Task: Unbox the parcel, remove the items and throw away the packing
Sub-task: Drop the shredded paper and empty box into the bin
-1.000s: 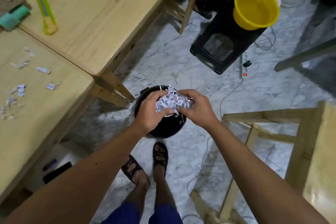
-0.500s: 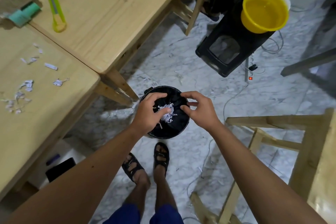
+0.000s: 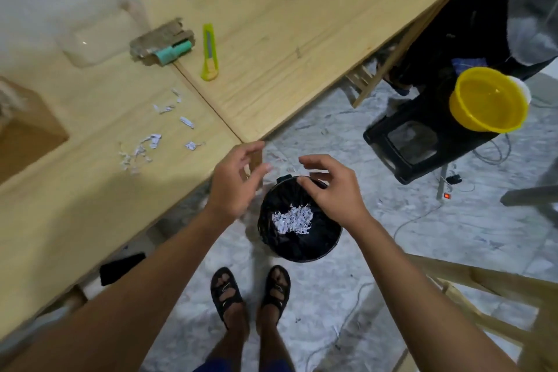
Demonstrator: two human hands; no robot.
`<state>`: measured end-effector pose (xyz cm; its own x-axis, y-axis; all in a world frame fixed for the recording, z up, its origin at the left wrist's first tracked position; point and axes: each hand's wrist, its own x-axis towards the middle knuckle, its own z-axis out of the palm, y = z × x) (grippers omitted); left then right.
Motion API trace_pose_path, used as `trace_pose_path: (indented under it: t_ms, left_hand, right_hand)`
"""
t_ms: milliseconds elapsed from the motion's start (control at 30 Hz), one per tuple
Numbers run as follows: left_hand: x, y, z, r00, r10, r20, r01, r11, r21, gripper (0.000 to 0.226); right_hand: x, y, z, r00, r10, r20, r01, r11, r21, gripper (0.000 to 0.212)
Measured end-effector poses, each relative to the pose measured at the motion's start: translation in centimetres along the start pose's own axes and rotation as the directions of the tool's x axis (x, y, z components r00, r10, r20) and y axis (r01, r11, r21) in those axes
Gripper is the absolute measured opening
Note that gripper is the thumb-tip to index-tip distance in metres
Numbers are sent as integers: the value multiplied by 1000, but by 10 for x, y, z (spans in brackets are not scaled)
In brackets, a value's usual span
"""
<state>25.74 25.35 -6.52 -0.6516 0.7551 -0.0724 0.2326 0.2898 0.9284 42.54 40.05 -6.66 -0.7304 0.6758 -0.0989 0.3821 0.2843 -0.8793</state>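
Note:
A black bin [image 3: 327, 246] with a dark liner stands on the marble floor in front of my feet. A wad of shredded white paper [image 3: 292, 218] lies inside it. My left hand [image 3: 235, 181] hovers above the bin's left edge, fingers spread and empty. My right hand [image 3: 330, 190] hovers over the bin's far rim, fingers apart and empty. Loose paper shreds [image 3: 142, 151] are scattered on the wooden table [image 3: 90, 205] at the left. The brown cardboard parcel box [image 3: 27, 127] sits at the table's far left edge, partly cut off.
On the table lie a yellow-green box cutter [image 3: 209, 53], a teal item on torn cardboard [image 3: 169, 45] and a clear plastic container [image 3: 93, 39]. A yellow bowl [image 3: 489, 100] rests on a black stool [image 3: 416, 142]. A wooden frame [image 3: 483, 296] stands at right, cables on the floor.
Both hands let go of the shredded paper, which dropped into the bin. The hands have lifted and opened, and the view has swung left toward the table.

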Motion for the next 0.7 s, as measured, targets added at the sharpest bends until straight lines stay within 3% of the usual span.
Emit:
trace_pose_path:
  t_ms: [300, 400, 533, 700]
  left_hand:
    - [0, -19, -142, 944, 29, -328, 19, 990, 141, 50]
    - [-12, -34, -171, 921, 24, -388, 51, 982, 182, 51]
    - [-31, -57, -193, 869, 167, -466, -12, 948, 318, 53]
    - [-49, -88, -218, 891, 70, -449, 117, 920, 374, 75]
  right_hand:
    - [77, -83, 77, 965, -180, 192, 184, 983, -7, 42]
    - [88, -96, 104, 934, -217, 283, 244, 968, -64, 52]
    - [102, -101, 137, 884, -304, 355, 381, 909, -168, 64]
    - [119, -109, 163, 886, -293, 358, 385, 897, -217, 63]
